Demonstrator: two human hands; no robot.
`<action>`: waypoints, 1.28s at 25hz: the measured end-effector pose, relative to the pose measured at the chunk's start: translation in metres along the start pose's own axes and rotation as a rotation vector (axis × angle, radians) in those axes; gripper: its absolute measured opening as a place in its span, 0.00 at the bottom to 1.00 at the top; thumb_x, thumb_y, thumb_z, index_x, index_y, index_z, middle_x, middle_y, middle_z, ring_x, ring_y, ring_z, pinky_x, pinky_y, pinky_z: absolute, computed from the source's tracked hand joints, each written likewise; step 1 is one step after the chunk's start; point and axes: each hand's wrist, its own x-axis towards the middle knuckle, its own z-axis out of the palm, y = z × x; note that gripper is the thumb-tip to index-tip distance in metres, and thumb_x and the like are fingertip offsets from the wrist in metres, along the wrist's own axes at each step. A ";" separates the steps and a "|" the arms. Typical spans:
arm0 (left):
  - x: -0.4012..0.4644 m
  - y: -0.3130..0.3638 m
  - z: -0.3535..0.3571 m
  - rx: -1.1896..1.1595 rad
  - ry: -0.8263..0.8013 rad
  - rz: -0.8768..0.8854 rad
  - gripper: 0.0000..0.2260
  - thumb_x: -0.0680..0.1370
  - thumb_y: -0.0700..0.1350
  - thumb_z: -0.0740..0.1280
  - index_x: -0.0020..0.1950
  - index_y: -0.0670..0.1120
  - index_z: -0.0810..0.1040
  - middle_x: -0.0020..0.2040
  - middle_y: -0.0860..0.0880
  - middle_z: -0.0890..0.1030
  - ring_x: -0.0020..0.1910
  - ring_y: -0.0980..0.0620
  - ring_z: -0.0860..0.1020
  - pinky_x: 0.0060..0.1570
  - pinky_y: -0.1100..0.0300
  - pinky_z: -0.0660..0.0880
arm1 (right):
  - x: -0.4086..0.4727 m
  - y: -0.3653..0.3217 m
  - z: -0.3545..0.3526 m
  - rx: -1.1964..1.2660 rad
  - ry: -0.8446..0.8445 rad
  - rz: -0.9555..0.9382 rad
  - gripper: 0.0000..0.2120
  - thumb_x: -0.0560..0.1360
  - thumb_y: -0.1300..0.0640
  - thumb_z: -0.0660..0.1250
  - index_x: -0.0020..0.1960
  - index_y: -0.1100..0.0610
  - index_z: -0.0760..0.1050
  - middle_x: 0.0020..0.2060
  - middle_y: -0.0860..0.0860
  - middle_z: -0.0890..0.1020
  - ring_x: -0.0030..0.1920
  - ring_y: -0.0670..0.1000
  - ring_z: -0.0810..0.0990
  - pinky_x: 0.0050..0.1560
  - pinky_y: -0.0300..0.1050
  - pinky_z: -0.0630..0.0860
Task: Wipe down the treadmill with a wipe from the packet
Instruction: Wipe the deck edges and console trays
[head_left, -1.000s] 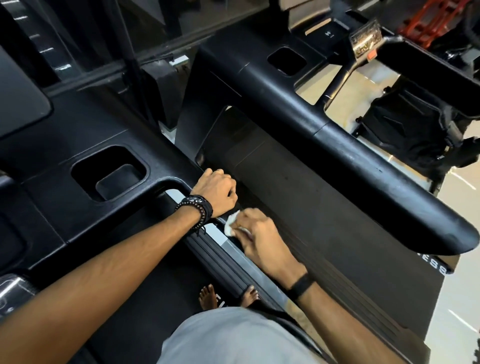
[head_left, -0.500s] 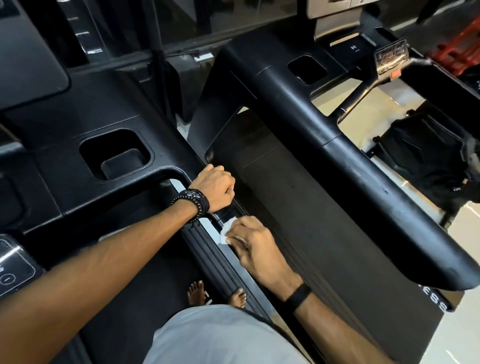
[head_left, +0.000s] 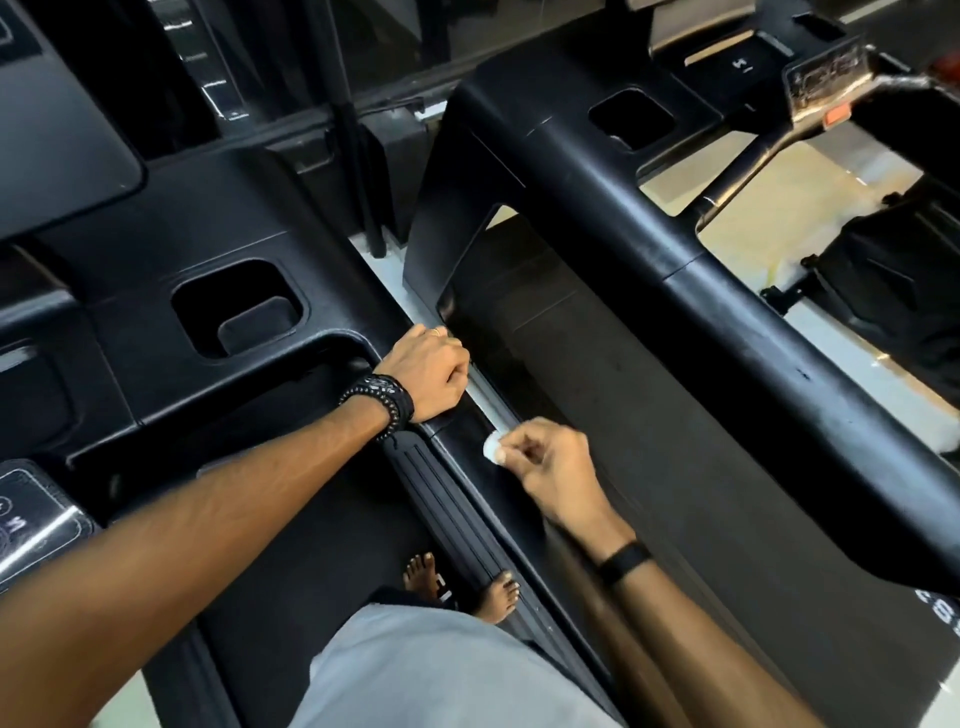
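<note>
Between right hand fingertips, small crumpled white wipe

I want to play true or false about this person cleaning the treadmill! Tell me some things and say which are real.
1. The right hand pinches a small white wipe. True.
2. The left hand holds the wipe. False: it grips the black handrail end.
3. The person wears shoes. False: the feet are bare.
4. The left wrist wears dark beaded bracelets. True.
5. A bottle sits in the cup holder. False: no bottle shows there.
</note>
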 end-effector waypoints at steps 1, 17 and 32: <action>0.002 -0.002 0.000 -0.002 -0.005 -0.005 0.09 0.76 0.45 0.60 0.38 0.49 0.77 0.41 0.54 0.80 0.46 0.53 0.71 0.56 0.56 0.65 | 0.015 0.005 0.001 0.011 0.005 0.021 0.07 0.72 0.68 0.74 0.38 0.59 0.83 0.33 0.45 0.81 0.34 0.40 0.77 0.39 0.36 0.71; 0.005 0.000 -0.008 0.022 -0.095 0.009 0.06 0.77 0.46 0.60 0.40 0.52 0.72 0.46 0.54 0.81 0.52 0.52 0.73 0.57 0.56 0.63 | 0.050 0.005 0.016 0.132 -0.014 0.106 0.03 0.72 0.54 0.77 0.43 0.54 0.85 0.38 0.54 0.85 0.38 0.46 0.79 0.44 0.48 0.77; 0.008 -0.006 -0.008 0.068 -0.164 0.146 0.12 0.80 0.49 0.57 0.52 0.49 0.79 0.53 0.51 0.81 0.58 0.48 0.73 0.60 0.48 0.66 | 0.017 -0.008 0.003 0.248 0.042 0.258 0.06 0.72 0.55 0.76 0.43 0.59 0.85 0.39 0.51 0.87 0.41 0.44 0.82 0.46 0.38 0.78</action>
